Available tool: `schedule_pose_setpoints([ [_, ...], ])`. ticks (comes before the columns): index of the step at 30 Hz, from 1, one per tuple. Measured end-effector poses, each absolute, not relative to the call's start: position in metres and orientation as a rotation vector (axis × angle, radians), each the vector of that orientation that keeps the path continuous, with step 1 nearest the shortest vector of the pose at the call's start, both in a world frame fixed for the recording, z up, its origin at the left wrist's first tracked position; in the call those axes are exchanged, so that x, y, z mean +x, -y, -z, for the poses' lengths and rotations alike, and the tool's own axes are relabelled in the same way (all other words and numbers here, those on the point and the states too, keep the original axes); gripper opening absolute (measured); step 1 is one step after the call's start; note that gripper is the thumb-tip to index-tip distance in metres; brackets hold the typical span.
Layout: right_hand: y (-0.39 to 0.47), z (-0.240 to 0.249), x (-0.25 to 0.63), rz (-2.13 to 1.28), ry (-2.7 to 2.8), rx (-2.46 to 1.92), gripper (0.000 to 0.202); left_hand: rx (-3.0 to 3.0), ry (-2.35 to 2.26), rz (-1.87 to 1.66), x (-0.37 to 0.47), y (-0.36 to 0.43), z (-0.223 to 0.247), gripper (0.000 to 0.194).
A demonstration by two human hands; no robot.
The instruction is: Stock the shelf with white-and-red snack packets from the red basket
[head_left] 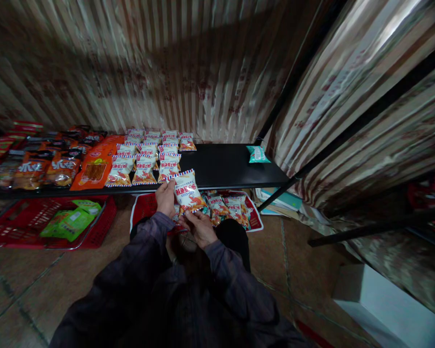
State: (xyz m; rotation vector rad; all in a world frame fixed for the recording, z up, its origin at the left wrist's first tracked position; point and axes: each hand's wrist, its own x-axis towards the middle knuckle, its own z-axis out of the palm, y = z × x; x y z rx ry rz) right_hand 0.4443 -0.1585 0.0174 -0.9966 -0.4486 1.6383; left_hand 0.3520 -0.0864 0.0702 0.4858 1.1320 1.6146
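Note:
A white and orange snack bag [189,192] is held in both hands, in front of the black shelf's edge. My left hand [166,197] grips its left side near the top corner. Fingers of my right hand [200,229] pinch its lower edge. On the shelf [221,166], several matching bags [144,169] stand in rows just beyond my left hand. Below the held bag, a red basket with a white rim [255,220] contains more such bags [234,207], partly hidden by my hands and knee.
Orange snack packs [96,164] and dark-topped bags [63,168] fill the shelf's left part. A teal packet [258,154] lies at its right end. Another red basket [103,224] with green packets [70,222] sits lower left. Black poles [281,193] and a white box [391,302] stand right.

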Motion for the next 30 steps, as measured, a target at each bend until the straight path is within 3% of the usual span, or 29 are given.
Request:
schedule_pose_setpoints([
  [13,0.173,-0.028,0.447,-1.563,0.498,-0.975,0.036,0.477,-1.016,-1.614,0.347,0.08,-0.069,0.033],
  [30,0.147,-0.049,0.472,-1.458,0.657,-0.887,0.041,0.518,-0.974,-1.535,0.35,0.094,-0.069,0.033],
])
